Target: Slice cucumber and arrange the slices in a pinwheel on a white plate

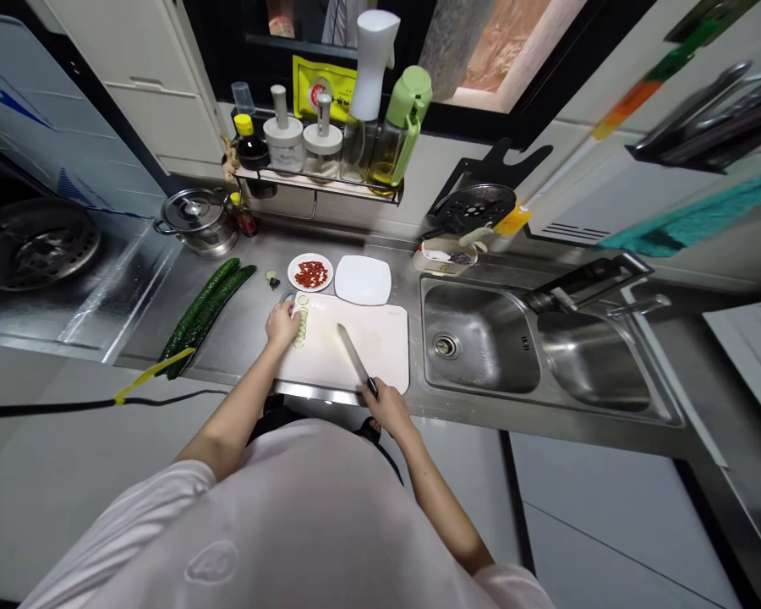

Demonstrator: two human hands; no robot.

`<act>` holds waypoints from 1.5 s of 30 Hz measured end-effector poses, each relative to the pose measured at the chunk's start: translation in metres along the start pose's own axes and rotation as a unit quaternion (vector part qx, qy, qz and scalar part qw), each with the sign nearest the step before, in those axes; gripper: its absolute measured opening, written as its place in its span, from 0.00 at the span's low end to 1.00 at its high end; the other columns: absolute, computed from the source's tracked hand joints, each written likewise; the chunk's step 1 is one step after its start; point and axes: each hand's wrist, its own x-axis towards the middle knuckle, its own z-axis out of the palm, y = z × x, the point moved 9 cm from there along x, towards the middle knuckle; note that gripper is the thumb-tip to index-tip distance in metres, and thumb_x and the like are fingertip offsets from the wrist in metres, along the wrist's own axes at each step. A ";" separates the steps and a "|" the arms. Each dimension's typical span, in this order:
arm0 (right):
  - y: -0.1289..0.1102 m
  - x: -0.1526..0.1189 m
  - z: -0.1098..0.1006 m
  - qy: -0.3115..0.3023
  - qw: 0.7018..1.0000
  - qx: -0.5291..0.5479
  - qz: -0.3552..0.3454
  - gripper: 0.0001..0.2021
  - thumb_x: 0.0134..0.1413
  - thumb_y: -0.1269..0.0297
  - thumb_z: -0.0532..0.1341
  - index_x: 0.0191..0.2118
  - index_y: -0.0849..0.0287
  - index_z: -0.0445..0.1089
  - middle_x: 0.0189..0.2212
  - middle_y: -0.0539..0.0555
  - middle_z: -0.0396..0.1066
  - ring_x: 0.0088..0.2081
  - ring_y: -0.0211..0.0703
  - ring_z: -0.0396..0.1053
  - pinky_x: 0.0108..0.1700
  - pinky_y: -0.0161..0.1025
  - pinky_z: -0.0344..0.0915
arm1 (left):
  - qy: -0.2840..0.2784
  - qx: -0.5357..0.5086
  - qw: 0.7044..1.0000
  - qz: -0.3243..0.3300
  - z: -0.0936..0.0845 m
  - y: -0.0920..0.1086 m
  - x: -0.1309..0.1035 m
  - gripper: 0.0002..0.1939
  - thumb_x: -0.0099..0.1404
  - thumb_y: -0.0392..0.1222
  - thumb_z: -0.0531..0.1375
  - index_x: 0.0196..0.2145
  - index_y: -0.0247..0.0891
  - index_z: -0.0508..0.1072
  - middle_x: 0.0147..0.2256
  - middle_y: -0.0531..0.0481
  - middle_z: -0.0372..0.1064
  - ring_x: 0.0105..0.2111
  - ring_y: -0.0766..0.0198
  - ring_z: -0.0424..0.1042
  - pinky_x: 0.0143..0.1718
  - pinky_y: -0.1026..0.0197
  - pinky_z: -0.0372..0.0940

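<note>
My right hand is closed around the black handle of a kitchen knife. The blade lies low over the white cutting board, pointing away and to the left. At the board's left edge, my left hand has its fingers partly spread beside a row of thin cucumber slices. Its thumb side touches or nearly touches the slices; some fingertips are hidden. Two whole cucumbers lie on the steel counter to the left. Small cucumber end pieces sit behind my left hand.
Behind the board are a plate of chopped red pieces and a white square plate. A lidded pot stands back left; a double sink is right. Bottles and jars fill a wall shelf. A gas burner is far left.
</note>
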 end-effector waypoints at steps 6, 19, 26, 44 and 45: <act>-0.002 -0.006 -0.001 -0.011 1.000 0.015 -0.005 0.19 0.64 0.51 0.46 0.42 0.57 0.67 0.32 0.55 0.73 0.37 0.43 0.70 0.33 0.32 0.53 | -0.007 0.068 0.998 0.017 0.012 0.019 0.029 0.19 0.61 0.45 0.54 0.50 0.41 0.70 0.46 0.39 0.66 0.44 0.50 0.67 0.43 0.53 0.61; 0.008 0.001 -0.001 0.015 1.000 -0.004 -0.014 0.19 0.64 0.50 0.46 0.41 0.58 0.66 0.32 0.56 0.73 0.34 0.43 0.69 0.31 0.33 0.50 | -0.029 0.082 0.996 0.013 0.016 0.026 0.034 0.10 0.62 0.42 0.55 0.42 0.42 0.69 0.45 0.43 0.65 0.48 0.53 0.63 0.45 0.56 0.59; 0.006 0.003 0.003 0.016 1.000 0.000 -0.014 0.20 0.64 0.49 0.45 0.40 0.57 0.67 0.31 0.55 0.73 0.34 0.43 0.70 0.31 0.33 0.50 | -0.024 0.064 0.998 0.016 0.015 0.029 0.033 0.10 0.62 0.36 0.54 0.41 0.41 0.69 0.42 0.45 0.69 0.45 0.57 0.65 0.42 0.60 0.58; 0.011 0.001 0.000 0.025 1.000 -0.005 -0.002 0.19 0.64 0.50 0.45 0.41 0.57 0.66 0.32 0.56 0.73 0.35 0.43 0.70 0.30 0.33 0.50 | -0.118 -0.124 0.977 0.124 0.038 0.068 0.006 0.11 0.61 0.36 0.53 0.38 0.40 0.74 0.35 0.50 0.74 0.33 0.66 0.69 0.37 0.65 0.61; 0.012 0.001 -0.001 0.023 1.000 -0.004 0.001 0.19 0.64 0.50 0.45 0.41 0.57 0.66 0.32 0.56 0.73 0.35 0.43 0.70 0.30 0.32 0.50 | -0.144 -0.124 0.972 0.141 0.044 0.073 0.002 0.11 0.60 0.36 0.54 0.38 0.39 0.74 0.34 0.51 0.74 0.32 0.66 0.69 0.37 0.65 0.61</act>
